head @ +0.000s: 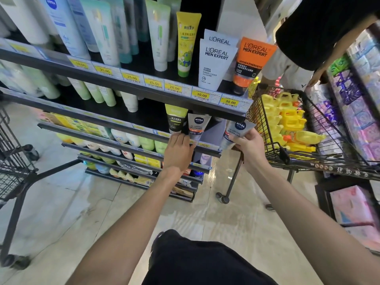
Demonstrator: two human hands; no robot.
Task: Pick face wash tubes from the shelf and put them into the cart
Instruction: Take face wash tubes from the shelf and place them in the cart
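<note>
At the far left stands part of a black wire trolley [12,161] on the pale floor, just beside the shelf unit [115,79]. The shelves carry rows of upright tubes, with yellow price tags [153,83] along the front rails. On the upper shelf, a yellow tube [186,44] stands near a white tube [216,64] and an orange tube [249,62] at the end.

One shelf lower, a green-and-black tube [174,120] stands beside a grey face wash tube [197,126]. The left hand [178,151] reaches to this shelf, its fingers laid against the lower part of that grey tube and the rail; whether they have closed round it I cannot tell, as the fingertips are hidden.

To the right, the right hand [247,145] is clamped on a second grey tube [236,132], thumb over the front, held clear of the shelf edge and just beside the cart [273,149]. The black wire cart holds a heap of yellow bottles [287,120]. Beyond it stands another person in a dark top [324,31], and on the far right are shelves of wrapped packs [357,120].
</note>
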